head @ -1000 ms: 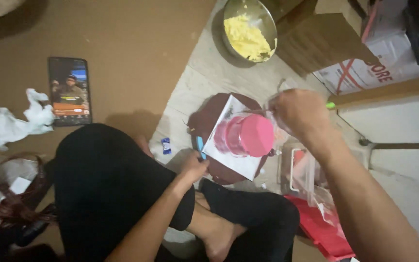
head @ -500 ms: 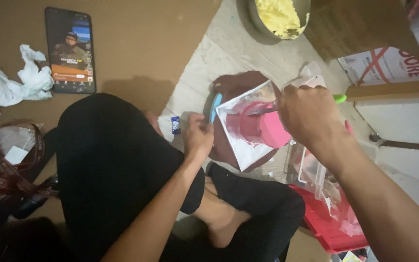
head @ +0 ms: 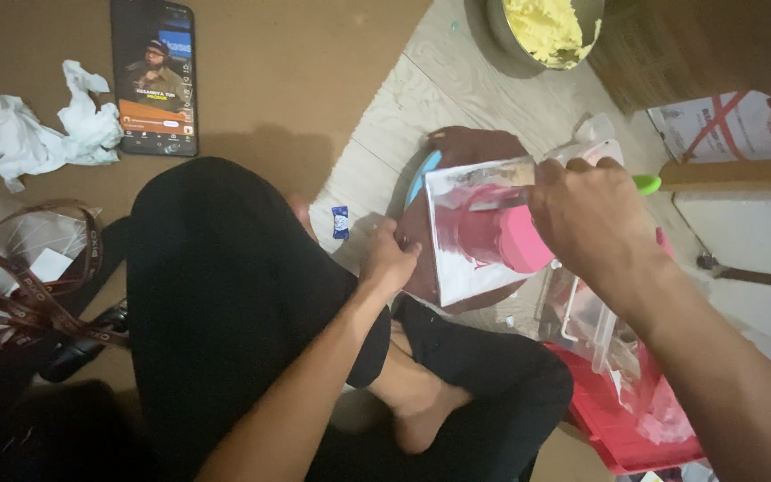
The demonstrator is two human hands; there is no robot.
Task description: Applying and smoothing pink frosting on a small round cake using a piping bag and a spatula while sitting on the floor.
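R hand [head: 586, 219] grips a green-handled spatula [head: 528, 192], blade on pink cake [head: 501, 236]; L hand [head: 388, 263] fingers curled, pinching brown turntable [head: 470, 147] edge.

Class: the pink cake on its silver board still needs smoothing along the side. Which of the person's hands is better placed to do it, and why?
The right hand: it already holds the spatula against the pink cake. The left hand grips the edge of the brown turntable.

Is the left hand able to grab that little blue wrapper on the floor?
Probably yes. The left hand rests at the brown turntable's edge, and the small blue wrapper lies just beside it with nothing between.
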